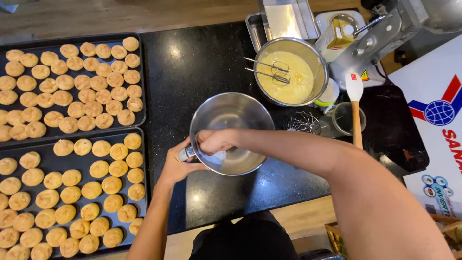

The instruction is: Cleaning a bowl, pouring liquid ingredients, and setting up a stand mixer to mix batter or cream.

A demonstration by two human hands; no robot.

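Steel bowl (231, 133) stands on the black counter (192, 72) before us; our right hand (216, 141), curled narrow, hides part of its inside, and we cannot tell what it holds. Our left hand (177, 166) grips the bowl's handle. It is shiny, round. Behind stands a second bowl (291, 71) with yellow batter and two beaters (269, 71). Left lie two trays (144, 115) of cookies, both cut off.

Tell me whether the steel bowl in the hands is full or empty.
Empty, as far as shows: the steel bowl has bare shiny metal inside. The right hand covers part of it; the left hand grips its handle.
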